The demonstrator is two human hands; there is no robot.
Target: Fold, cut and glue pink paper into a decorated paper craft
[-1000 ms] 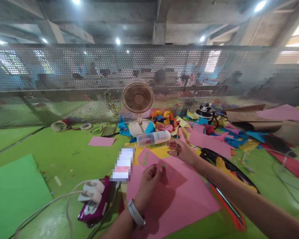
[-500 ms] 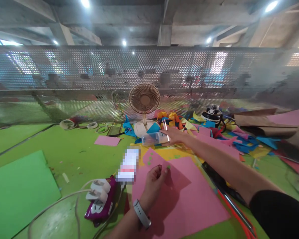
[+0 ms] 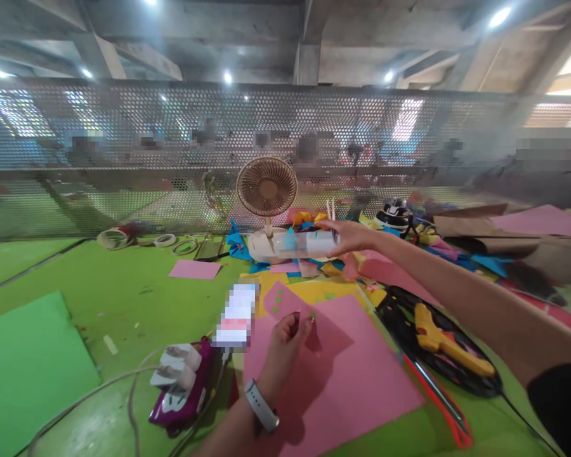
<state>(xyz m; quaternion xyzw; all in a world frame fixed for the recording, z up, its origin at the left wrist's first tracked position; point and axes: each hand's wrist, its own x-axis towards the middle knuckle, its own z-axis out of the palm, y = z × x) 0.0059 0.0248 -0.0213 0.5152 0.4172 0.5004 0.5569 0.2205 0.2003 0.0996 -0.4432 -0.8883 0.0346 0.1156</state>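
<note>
Bottle (image 3: 309, 244), clear toward its left end and white toward its right, is lying sideways in the person's right hand (image 3: 354, 238), just in front of the base of a beige desk fan (image 3: 267, 187). The fingers are curving around its right end, and 2 thin pale strips (image 3: 332, 209) are rising beside them (what these are, the view is not showing clearly). The left hand (image 3: 288, 339), wearing a pale wristband (image 3: 261, 406), is pinching a small pink card (image 3: 282, 298) with green dots, thumb and fingers narrow. Beneath it, a large pink sheet (image 3: 352, 374) is covering part of a green table (image 3: 109, 289). Left of the sheet, a phone (image 3: 238, 314) with a blurred-out screen is lying near a purple power strip (image 3: 202, 367) that is holding white plugs (image 3: 176, 365). To the right, a yellow glue gun (image 3: 450, 346) is resting in a black tray (image 3: 394, 304). Coloured paper scraps (image 3: 236, 244) are lying around the fan's base, and a perforated screen (image 3: 124, 146) is standing behind.
</note>
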